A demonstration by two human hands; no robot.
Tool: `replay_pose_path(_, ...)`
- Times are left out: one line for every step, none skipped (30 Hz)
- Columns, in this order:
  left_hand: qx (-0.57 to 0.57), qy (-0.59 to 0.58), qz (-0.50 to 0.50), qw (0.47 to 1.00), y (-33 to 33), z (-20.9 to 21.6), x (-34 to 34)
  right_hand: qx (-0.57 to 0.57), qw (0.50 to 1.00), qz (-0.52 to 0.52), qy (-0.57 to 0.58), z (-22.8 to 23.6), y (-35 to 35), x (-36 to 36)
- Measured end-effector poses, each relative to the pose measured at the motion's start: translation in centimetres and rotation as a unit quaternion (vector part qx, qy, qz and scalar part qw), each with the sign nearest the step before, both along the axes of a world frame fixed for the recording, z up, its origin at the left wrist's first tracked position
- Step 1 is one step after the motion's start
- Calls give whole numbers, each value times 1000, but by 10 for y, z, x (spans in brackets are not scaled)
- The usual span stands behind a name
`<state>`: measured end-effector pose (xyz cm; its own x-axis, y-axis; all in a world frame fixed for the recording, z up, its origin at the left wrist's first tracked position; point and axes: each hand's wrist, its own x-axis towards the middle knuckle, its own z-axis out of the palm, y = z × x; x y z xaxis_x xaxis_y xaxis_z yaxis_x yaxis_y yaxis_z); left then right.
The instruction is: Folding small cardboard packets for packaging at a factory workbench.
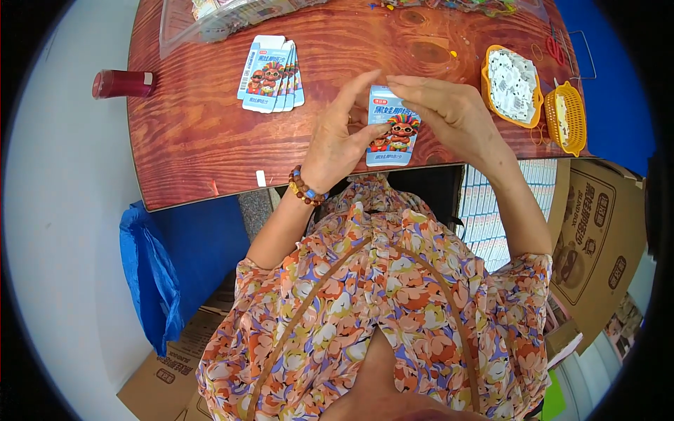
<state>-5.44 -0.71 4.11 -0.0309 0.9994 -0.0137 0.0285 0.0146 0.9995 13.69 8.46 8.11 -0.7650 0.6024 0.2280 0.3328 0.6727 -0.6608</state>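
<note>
A small light-blue carton (395, 144) with a colourful cartoon figure on its front stands at the near edge of the table. My left hand (335, 140) is closed around its left side, with the thumb across the front. From the right, my right hand (455, 116) bends over the carton's top corner, its fingers pressed together there. My fingers partly cover the top end, so I cannot make out its flap. To the left, a fanned stack of similar flat blue cartons (270, 76) lies on the wooden table (210, 140).
On the right stand an orange basket of small white packets (512, 84), a yellow basket (567, 119) and red-handled scissors (555, 50). Clear plastic bins (232, 21) line the far side. A red jar (123, 83) sits at the left edge. Packed cartons (484, 217) fill a box below, right.
</note>
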Motion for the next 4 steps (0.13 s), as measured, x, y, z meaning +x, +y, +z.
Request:
replay_pose_path(19, 14, -7, 1000, 0, -1, 1, -1, 1000, 0, 0, -3, -1, 0)
replay_pose_path(18, 13, -11, 1000, 0, -4, 1, 16, 1000, 1, -3, -7, -1, 1)
replay_pose_path(13, -4, -8, 1000, -1, -8, 1, 34, 999, 3, -6, -11, 1, 2)
replay_pose_path(8, -22, -4, 1000, -2, -11, 0, 33, 999, -1, -7, -11, 0, 3)
